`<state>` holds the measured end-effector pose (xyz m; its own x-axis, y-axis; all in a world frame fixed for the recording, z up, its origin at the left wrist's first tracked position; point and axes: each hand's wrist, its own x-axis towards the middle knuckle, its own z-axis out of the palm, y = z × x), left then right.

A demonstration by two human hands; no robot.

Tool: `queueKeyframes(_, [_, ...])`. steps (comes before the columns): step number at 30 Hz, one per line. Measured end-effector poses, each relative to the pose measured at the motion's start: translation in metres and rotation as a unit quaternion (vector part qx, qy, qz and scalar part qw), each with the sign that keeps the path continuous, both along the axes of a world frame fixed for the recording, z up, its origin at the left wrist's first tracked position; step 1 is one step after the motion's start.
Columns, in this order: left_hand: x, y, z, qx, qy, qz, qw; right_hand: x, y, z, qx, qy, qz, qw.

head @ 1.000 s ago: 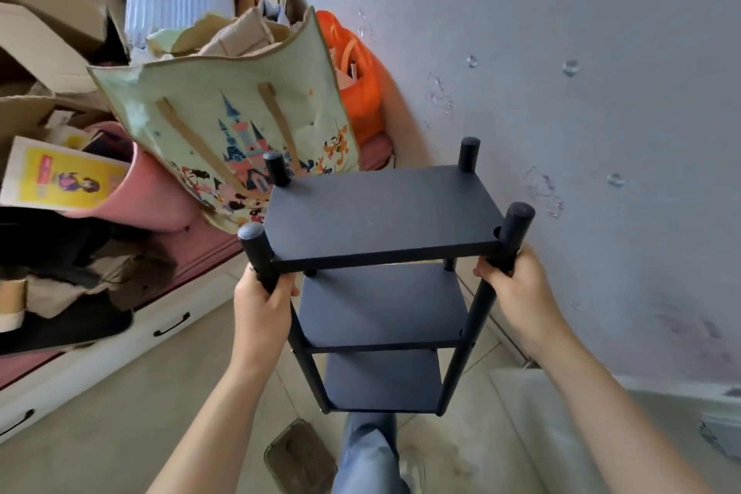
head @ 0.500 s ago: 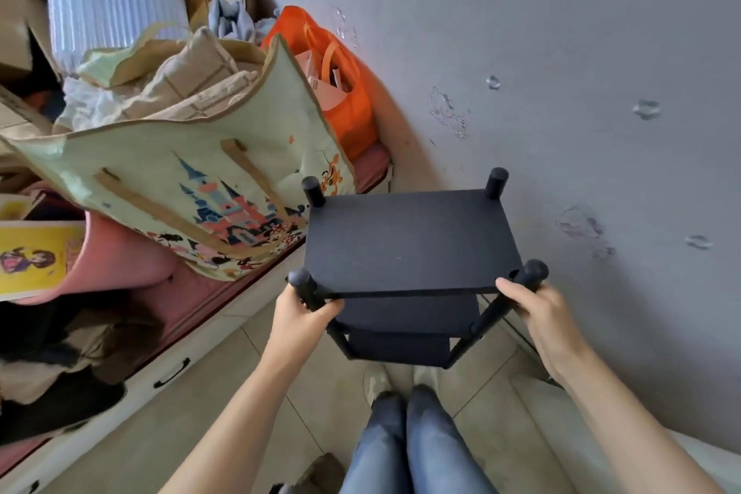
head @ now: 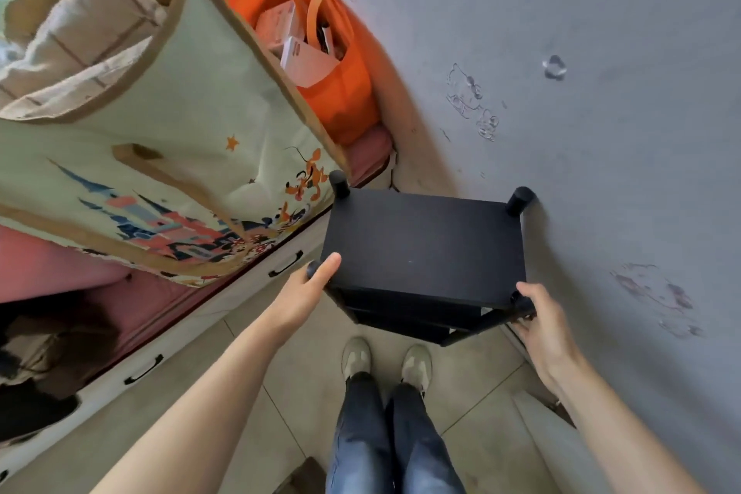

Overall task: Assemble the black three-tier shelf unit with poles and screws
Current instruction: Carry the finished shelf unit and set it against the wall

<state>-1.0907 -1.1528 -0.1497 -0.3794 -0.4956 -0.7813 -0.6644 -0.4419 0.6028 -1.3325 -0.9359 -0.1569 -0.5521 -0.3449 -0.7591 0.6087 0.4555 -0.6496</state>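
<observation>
The black shelf unit is being held upright at the centre right of the frame, seen from above. Its far side is sitting close to the grey wall, and its left side is near the cartoon-print bag filling the upper left. The left hand is wrapping the near-left pole at the top tier's corner, thumb lying across the shelf edge and fingers hidden, while the right hand is curling round the near-right pole just under the top tier, above the person's shoes.
</observation>
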Motion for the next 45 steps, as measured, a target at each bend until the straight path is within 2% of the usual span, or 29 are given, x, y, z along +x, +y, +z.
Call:
queueKeyframes(4, [-0.006, -0.018, -0.043, 0.019, -0.047, 0.026, 0.998, 0.0, -0.003, -0.038, 0.026, -0.02, 0.005, 0.999])
queueKeyframes(8, [-0.017, -0.03, -0.073, 0.027, -0.075, 0.103, 0.991, 0.011, -0.003, -0.071, 0.053, -0.03, -0.005, 0.998])
queueKeyframes(14, [-0.027, -0.043, -0.116, 0.071, -0.009, 0.167, 0.983, 0.037, -0.002, -0.106, 0.029, -0.095, -0.053, 0.994])
queueKeyframes(22, [-0.041, -0.054, -0.146, 0.095, 0.039, 0.215, 0.971, 0.049, -0.014, -0.133, 0.027, -0.099, -0.115, 0.988])
queueKeyframes(24, [-0.041, -0.055, -0.145, 0.092, 0.027, 0.198, 0.975, 0.047, -0.014, -0.134, 0.037, -0.1, -0.108, 0.988])
queueKeyframes(27, [-0.038, -0.058, -0.143, 0.067, -0.022, 0.121, 0.99, 0.044, -0.009, -0.131, 0.072, -0.099, -0.057, 0.991])
queueKeyframes(33, [-0.041, -0.066, -0.131, 0.022, -0.092, 0.017, 0.995, 0.034, -0.008, -0.127, 0.085, -0.125, 0.0, 0.988])
queueKeyframes(38, [-0.065, -0.085, -0.128, -0.05, -0.109, -0.09, 0.989, 0.011, -0.026, -0.127, 0.083, -0.108, -0.03, 0.99])
queueKeyframes(45, [-0.118, -0.1, -0.14, -0.054, -0.094, -0.083, 0.991, -0.012, -0.064, -0.117, 0.092, -0.129, -0.103, 0.982])
